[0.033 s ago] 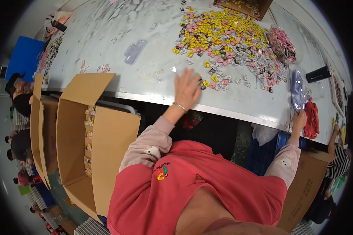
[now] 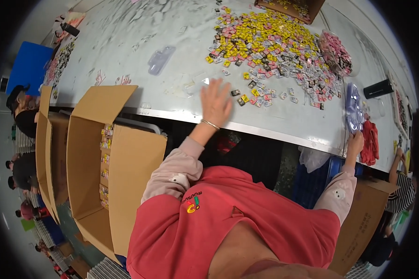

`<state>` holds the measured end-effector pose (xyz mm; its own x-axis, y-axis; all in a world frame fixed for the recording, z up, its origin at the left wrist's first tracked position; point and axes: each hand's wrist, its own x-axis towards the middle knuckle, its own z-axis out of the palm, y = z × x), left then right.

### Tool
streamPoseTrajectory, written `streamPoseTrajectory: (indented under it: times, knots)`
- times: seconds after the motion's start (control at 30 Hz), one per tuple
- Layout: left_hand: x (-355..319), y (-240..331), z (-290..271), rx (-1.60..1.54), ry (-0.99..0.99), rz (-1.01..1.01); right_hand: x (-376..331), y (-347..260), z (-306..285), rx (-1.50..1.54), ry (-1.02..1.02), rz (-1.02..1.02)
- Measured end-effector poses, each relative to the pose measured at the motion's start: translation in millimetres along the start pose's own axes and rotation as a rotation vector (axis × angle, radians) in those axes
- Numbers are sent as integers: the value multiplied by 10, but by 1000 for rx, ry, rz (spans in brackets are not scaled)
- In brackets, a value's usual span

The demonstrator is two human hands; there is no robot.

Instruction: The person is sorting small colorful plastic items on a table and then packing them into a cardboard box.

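My left hand [image 2: 215, 103] lies flat on the grey table [image 2: 125, 32] with its fingers spread, a thin bracelet on the wrist. It rests beside some clear plastic pieces [image 2: 192, 86], just short of a wide pile of small yellow, pink and black packets [image 2: 274, 42]. My right hand [image 2: 355, 140] reaches to the table's near edge at the right and grips the lower end of a stack of clear plastic trays [image 2: 354, 108]. A red cloth [image 2: 370, 142] lies right next to that hand.
An open cardboard box [image 2: 102, 162] with packets stacked along one wall stands below the table at my left. A clear bowl of pink packets [image 2: 335, 53], a black cylinder [image 2: 378, 88] and a single clear tray [image 2: 160, 59] sit on the table. Other people are at both sides.
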<state>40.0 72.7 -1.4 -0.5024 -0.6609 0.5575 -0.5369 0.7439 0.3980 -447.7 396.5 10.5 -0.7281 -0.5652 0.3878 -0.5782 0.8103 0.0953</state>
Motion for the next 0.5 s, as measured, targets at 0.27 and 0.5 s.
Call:
streamPoseTrajectory:
  times: [0.27, 0.5]
  knots:
    - [-35, -722, -134, 180, -50, -52, -17, 6, 18, 75, 103, -98]
    - [83, -878, -169, 257, -4, -78, -30, -578, 30, 107, 69, -89]
